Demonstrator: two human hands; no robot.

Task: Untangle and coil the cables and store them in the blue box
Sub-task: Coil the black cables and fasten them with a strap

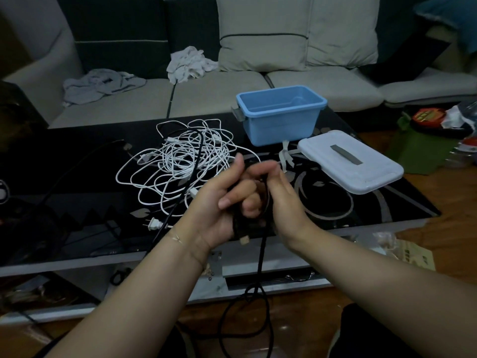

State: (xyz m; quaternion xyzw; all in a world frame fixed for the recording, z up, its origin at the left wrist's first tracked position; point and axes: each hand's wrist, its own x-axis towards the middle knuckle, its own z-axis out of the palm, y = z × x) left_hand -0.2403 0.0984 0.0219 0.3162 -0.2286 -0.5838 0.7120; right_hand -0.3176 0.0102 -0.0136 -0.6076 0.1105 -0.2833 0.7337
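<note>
Both forearms raised; left hand (222, 200) and right hand (281, 195) grip black cable (262, 257).

Bare forearms, thin bracelet (178, 237) on left wrist.

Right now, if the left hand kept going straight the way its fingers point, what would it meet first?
The left hand, gripping the black cable, points up and away over the table. First in that line are probably the pale ties, then the blue box; depth is uncertain.
</note>
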